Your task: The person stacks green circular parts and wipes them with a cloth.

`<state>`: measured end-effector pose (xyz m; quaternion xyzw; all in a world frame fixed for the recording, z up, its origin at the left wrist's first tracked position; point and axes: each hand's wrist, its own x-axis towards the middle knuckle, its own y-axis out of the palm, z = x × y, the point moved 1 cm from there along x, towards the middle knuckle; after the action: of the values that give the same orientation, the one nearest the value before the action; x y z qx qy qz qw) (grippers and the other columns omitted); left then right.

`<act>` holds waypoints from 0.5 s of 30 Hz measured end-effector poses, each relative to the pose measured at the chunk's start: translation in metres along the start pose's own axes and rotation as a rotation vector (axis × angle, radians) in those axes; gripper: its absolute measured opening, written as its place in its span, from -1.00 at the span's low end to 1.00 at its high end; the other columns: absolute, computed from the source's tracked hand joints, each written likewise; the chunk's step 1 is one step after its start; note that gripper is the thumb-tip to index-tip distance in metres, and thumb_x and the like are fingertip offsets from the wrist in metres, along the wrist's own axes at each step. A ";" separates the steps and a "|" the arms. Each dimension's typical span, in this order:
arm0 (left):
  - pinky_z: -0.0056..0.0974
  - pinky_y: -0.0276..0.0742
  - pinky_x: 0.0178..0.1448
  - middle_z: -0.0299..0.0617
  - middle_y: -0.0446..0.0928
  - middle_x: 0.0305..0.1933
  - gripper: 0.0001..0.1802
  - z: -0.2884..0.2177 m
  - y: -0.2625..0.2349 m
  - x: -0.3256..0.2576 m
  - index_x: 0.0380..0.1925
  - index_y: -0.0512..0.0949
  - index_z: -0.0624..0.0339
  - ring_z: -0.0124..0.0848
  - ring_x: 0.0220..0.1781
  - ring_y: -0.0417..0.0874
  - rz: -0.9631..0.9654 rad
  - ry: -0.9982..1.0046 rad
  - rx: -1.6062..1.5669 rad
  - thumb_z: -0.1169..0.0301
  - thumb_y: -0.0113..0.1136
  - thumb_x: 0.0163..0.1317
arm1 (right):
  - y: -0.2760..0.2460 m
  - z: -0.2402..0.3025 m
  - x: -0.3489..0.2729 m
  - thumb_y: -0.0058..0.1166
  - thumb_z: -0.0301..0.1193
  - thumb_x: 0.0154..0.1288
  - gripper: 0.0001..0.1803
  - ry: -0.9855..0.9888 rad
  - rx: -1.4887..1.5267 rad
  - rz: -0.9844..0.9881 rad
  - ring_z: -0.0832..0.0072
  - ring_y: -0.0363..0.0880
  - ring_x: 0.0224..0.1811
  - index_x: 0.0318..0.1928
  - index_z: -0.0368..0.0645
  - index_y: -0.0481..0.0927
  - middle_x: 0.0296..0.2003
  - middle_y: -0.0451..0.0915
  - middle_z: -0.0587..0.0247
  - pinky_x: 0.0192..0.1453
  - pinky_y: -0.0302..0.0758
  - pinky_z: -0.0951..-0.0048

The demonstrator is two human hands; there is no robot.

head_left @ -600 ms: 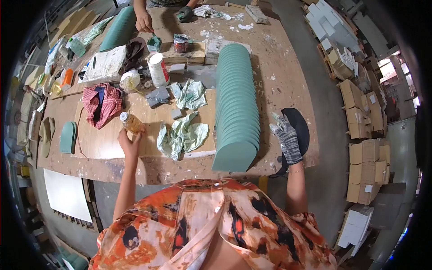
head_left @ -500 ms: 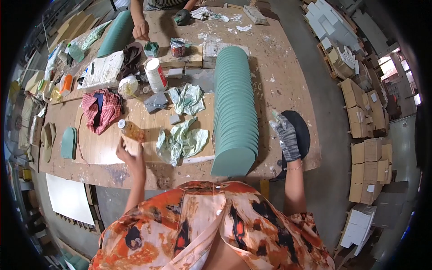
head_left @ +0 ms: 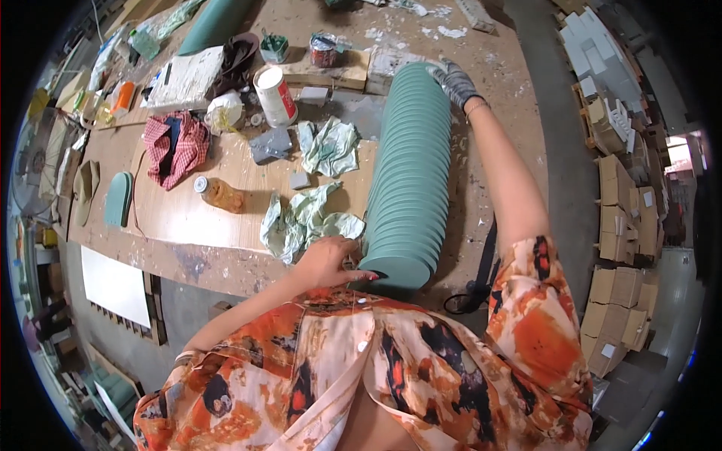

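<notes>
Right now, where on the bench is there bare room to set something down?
Bare board between the bottle and the green pad, and right of the green stack. Crowded around the rags, can and red cloth.

Left hand (head_left: 325,263): bare, forearm bent inward, fingers spread and pointing right.
Right hand (head_left: 455,81): gloved, arm stretched far forward, fingers curled down.

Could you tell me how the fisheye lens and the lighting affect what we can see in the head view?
In the head view the workbench edges bow toward the black rim; the centre is sharp, with the left hand and the gloved right hand at the ends of the row of green panels; light is soft and even, though a bright patch at the right edge washes out.
</notes>
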<state>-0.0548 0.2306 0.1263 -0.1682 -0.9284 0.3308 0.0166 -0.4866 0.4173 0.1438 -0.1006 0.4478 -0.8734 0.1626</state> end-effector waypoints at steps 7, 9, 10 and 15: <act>-0.13 0.53 -0.34 -0.04 0.58 -0.57 -0.51 0.012 0.012 0.003 -0.46 0.54 0.27 -0.08 -0.51 0.60 0.145 -0.030 -0.143 0.00 0.37 0.08 | 0.026 -0.016 0.042 0.01 0.13 0.27 -0.24 0.041 -0.392 0.030 0.02 0.25 0.38 0.30 -0.14 0.36 0.29 0.34 -0.15 0.44 0.20 0.08; -0.11 0.50 -0.35 0.03 0.55 -0.56 -0.52 0.007 0.012 0.006 -0.52 0.52 0.31 -0.02 -0.50 0.57 0.181 -0.025 -0.109 0.05 0.39 0.08 | 0.025 -0.016 0.034 0.01 0.14 0.25 -0.23 0.014 -0.350 -0.010 -0.01 0.29 0.35 0.29 -0.13 0.38 0.27 0.36 -0.18 0.43 0.22 0.10; -0.11 0.50 -0.36 0.04 0.55 -0.57 -0.51 0.009 0.013 0.006 -0.53 0.51 0.32 -0.02 -0.51 0.57 0.185 -0.018 -0.127 0.06 0.40 0.07 | 0.024 -0.014 0.031 0.02 0.15 0.24 -0.23 0.001 -0.320 0.015 -0.02 0.30 0.34 0.28 -0.13 0.39 0.25 0.37 -0.21 0.42 0.23 0.11; -0.17 0.47 -0.37 -0.01 0.55 -0.57 -0.54 0.006 0.009 0.003 -0.51 0.54 0.34 -0.17 -0.54 0.57 0.182 -0.025 -0.173 0.10 0.43 0.07 | 0.024 -0.004 0.024 0.05 0.17 0.19 -0.22 0.046 -0.287 -0.007 -0.04 0.38 0.26 0.25 -0.12 0.43 0.18 0.44 -0.22 0.38 0.28 0.13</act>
<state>-0.0559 0.2342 0.1155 -0.2483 -0.9345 0.2519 -0.0396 -0.5056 0.3983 0.1221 -0.1043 0.5714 -0.8031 0.1329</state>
